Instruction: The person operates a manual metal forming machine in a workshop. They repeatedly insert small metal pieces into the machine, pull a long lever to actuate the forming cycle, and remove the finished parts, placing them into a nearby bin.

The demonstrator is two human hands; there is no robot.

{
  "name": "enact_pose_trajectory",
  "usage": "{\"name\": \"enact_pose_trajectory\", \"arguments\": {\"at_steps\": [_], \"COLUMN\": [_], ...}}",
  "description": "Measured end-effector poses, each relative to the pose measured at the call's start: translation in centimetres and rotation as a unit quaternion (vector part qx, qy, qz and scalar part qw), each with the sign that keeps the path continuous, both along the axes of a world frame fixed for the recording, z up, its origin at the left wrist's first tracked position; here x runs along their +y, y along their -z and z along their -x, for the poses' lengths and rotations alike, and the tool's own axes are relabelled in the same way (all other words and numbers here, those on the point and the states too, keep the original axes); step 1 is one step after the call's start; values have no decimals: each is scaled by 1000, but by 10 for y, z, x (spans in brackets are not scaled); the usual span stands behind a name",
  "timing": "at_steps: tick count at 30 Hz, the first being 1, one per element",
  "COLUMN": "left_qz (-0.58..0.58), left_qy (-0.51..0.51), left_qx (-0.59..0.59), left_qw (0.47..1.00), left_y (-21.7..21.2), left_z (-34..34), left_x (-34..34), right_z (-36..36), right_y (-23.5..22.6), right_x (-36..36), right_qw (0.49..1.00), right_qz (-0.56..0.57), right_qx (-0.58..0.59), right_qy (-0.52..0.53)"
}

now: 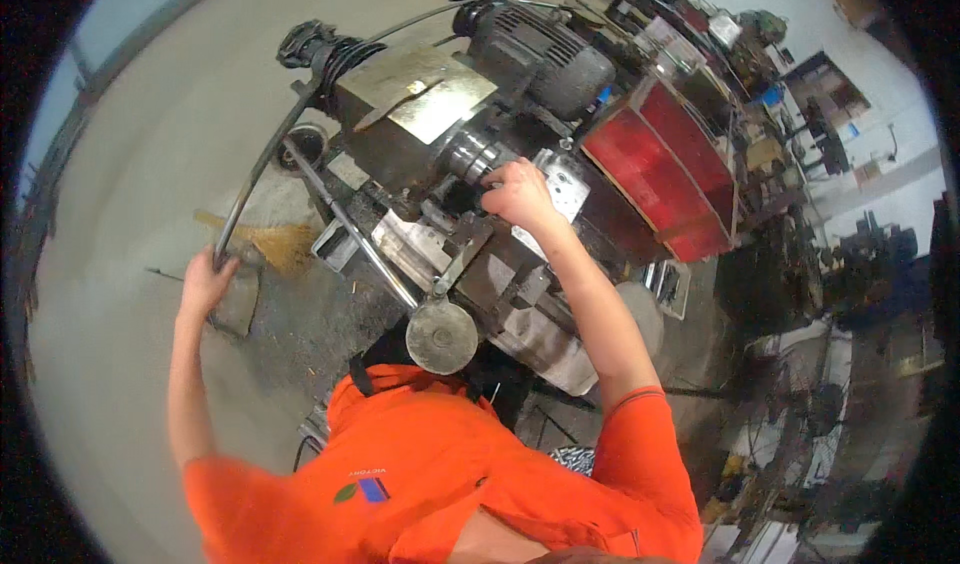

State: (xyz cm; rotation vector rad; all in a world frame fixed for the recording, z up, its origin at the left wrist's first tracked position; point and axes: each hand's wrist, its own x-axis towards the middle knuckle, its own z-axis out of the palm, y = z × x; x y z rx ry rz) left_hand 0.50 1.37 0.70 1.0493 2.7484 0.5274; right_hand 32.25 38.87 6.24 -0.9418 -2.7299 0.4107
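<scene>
My left hand is wrapped round the lower end of a long curved metal lever, out at the left side of the machine. The lever runs up to a black pivot fitting on the machine's far left. My right hand reaches to the middle of the machine, beside a shiny round metal spindle. Its fingers are curled inward; what lies in them is hidden by the hand. Just right of this hand is a silver metal block with holes.
A flat-topped housing carries a thin metal strip. Behind it sits a finned electric motor. A red metal box stands to the right. Near my body are a round metal disc and a straight bar. A straw broom lies on the floor.
</scene>
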Motion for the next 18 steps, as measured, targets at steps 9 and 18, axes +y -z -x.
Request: {"name": "enact_pose_trajectory", "arguments": {"at_steps": [9, 18], "left_qz": [122, 155], "left_qy": [-3, 7], "left_qx": [185, 309], "left_qw": [975, 938], "left_y": [19, 25], "left_z": [102, 197], "left_x": [-12, 10], "right_z": [5, 4], "right_y": [-5, -6], "right_x": [-3, -5], "right_qw": [998, 1000], "right_qz": [-51, -13], "right_qx": [-32, -24], "right_qy": [-24, -16]}}
